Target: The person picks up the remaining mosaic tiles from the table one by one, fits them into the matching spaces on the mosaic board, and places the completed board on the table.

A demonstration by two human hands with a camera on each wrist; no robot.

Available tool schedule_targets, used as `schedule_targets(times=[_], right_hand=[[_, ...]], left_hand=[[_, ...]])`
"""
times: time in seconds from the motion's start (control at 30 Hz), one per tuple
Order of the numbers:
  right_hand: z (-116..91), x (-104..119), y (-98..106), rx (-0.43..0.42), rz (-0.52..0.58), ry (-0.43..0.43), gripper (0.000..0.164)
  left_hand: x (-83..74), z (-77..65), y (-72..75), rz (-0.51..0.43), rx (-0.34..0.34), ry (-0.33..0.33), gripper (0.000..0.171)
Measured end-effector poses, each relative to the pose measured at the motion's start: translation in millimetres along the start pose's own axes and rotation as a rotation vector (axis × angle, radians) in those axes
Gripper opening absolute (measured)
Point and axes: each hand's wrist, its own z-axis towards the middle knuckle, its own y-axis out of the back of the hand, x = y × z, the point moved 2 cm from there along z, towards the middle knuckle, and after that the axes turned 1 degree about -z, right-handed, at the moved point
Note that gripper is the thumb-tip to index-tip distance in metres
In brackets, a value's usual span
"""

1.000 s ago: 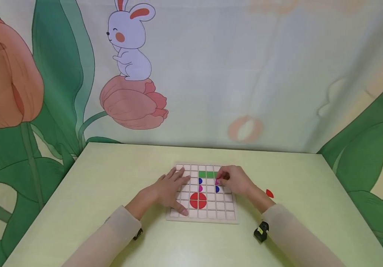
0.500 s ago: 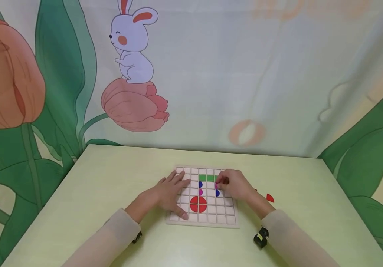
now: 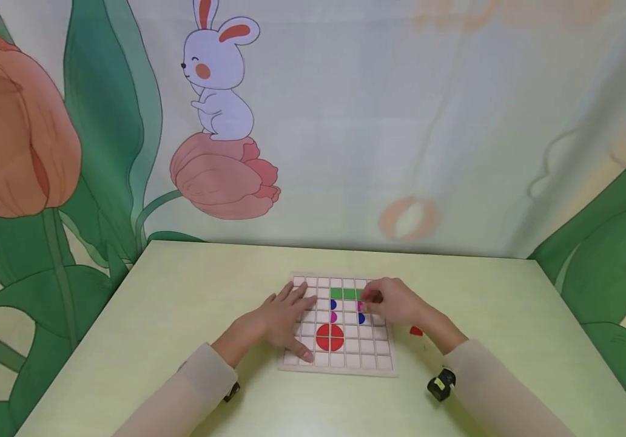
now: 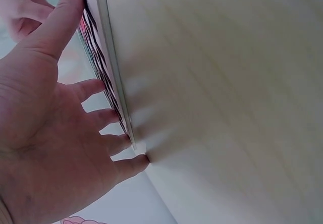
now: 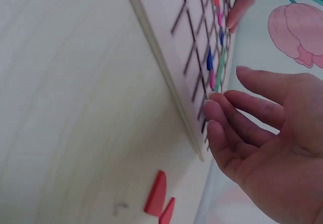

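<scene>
A pale gridded board (image 3: pixel 369 362) lies on the table. My left hand (image 3: pixel 282 318) rests on its left side with fingers spread; in the left wrist view, the left hand (image 4: pixel 60 118) lies along the board's edge. Over the upper right cells is my right hand (image 3: pixel 397 301), its fingertips at a magenta half-circle (image 3: pixel 360 306). In the right wrist view, the right hand (image 5: pixel 272 128) shows its thumb and index finger apart, with the magenta piece (image 5: pixel 213 79) on the board beyond them. Green squares (image 3: pixel 343 294), blue half-circles (image 3: pixel 361 318) and a red circle of quarter pieces (image 3: pixel 330 337) also sit on the grid.
Loose red pieces (image 5: pixel 156 193) lie on the table right of the board; in the head view one red piece (image 3: pixel 416 331) shows beside the right forearm. Behind the pale table (image 3: pixel 209 273) hangs a cloth (image 3: pixel 340 121) printed with a rabbit and tulips.
The head view has shifted slightly. My right forearm has moved a little right, uncovering one loose red piece and covering another. The right fingers stay by the magenta half-circle; the left hand keeps its place.
</scene>
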Motion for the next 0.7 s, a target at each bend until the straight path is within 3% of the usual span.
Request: schedule_targets(times=[0.17,0.3,0.47,0.7], right_hand=[[-14.4,-2.8,12.6,0.012,-0.01,0.061,0.023],[-31.5,-10.8,25.9,-0.053,-0.045,0.103,0.024],[-49.9,-22.0,38.6,-0.134,-0.065,0.096,0.022],[-62.0,-44.7,49.3,-0.15,-0.065,0.102,0.019]], left_hand=[[-0.9,-3.3,-1.2,-0.004,0.004,0.006,0.124],[-3.9,-2.7,-2.7,-0.029,0.009,0.001,0.123],[-4.4,-2.3,-5.7,-0.021,0.018,-0.002,0.124],[1.0,-2.2,-3.3,0.006,0.014,0.003,0.126]])
